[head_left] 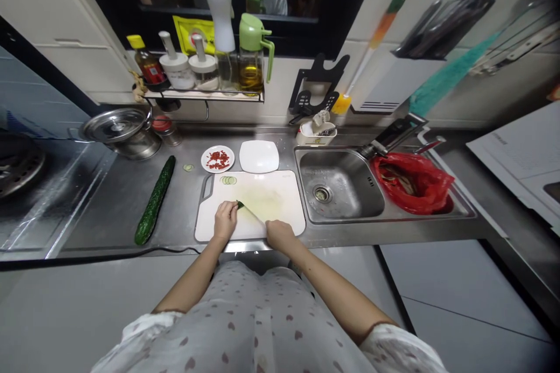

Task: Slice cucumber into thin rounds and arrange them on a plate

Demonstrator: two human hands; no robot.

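Note:
My left hand [226, 221] is closed over a short piece of cucumber [240, 204] on the white cutting board [289, 198]; most of the piece is hidden under the fingers. Wrapped round a knife handle, my right hand [280, 234] holds the knife [254, 213], whose blade points up and left with its tip at the cucumber piece. Several thin cucumber slices [228, 180] overlap near the board's upper left corner. A whole dark green cucumber [155, 200] lies on the counter left of the board.
Behind the board stand a plate of chopped red pieces [217, 159] and a white square plate [259, 156]. A steel sink [341, 183] with a red plastic bag [411, 182] is at right. A lidded pot [125, 133] and a condiment shelf [205, 95] stand farther back.

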